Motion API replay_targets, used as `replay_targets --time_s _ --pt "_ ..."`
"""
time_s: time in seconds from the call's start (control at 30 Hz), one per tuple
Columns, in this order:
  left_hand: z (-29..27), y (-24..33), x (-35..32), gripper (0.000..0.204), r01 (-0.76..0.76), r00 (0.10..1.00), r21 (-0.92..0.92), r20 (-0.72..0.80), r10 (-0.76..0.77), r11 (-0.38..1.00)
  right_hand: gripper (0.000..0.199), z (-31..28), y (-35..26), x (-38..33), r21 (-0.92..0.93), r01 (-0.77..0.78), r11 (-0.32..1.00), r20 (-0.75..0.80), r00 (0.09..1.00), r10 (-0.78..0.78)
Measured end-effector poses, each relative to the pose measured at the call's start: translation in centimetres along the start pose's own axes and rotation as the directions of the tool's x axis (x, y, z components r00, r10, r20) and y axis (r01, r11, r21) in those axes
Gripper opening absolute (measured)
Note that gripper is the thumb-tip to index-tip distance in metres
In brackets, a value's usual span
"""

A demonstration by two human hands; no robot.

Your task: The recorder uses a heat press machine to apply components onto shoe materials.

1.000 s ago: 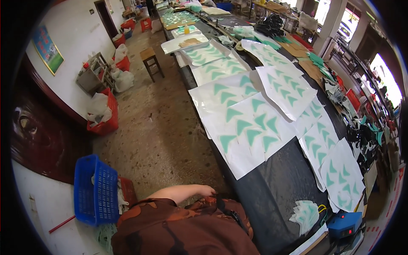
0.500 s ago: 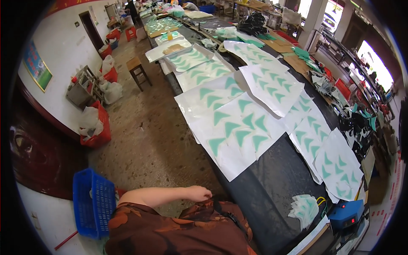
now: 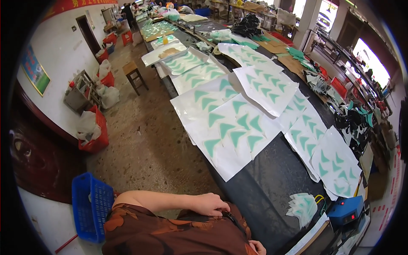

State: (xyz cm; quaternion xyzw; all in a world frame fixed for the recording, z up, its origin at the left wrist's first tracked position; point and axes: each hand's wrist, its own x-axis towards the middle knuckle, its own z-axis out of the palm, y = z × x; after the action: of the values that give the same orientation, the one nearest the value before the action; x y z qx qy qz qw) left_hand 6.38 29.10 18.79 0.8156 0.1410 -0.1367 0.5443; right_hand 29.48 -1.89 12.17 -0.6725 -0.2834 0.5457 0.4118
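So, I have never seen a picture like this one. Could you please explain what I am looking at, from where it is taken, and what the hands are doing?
This is one picture from a camera worn on a person's head, looking down. Its wide lens bends straight lines near the rim, so the room looks round. There is no machine here, only a person in a brown patterned shirt.

The left hand rests against the person's own body, fingers curled over something dark; I cannot tell what it is. Of the right hand only a small part shows at the lower edge, so its grip is unclear.

Ahead runs a long black table. On it lie white sheets carrying green triangle shapes, a small stack of such pieces and a blue box device. On the floor to the left stands a blue basket.
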Motion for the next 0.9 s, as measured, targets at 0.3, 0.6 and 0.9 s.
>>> replay_targets --time_s 0.3,0.6,0.9 --pt "0.3 -0.1 0.0 0.036 0.053 0.998 0.119 0.025 -0.057 0.991 0.021 -0.8 -0.4 0.5 -0.173 0.041 0.984 0.03 0.999 -0.036" --pt "0.4 -2.8 1.0 0.039 0.056 0.996 0.031 0.061 -0.058 0.998 0.028 -0.8 -2.4 0.1 -0.067 -0.024 0.997 0.076 0.997 0.029" --pt "-1.4 -2.4 0.8 0.046 0.198 0.971 0.057 0.125 -0.204 0.979 0.029 -0.4 -2.1 -0.4 -0.182 0.047 0.982 0.052 0.998 -0.038"
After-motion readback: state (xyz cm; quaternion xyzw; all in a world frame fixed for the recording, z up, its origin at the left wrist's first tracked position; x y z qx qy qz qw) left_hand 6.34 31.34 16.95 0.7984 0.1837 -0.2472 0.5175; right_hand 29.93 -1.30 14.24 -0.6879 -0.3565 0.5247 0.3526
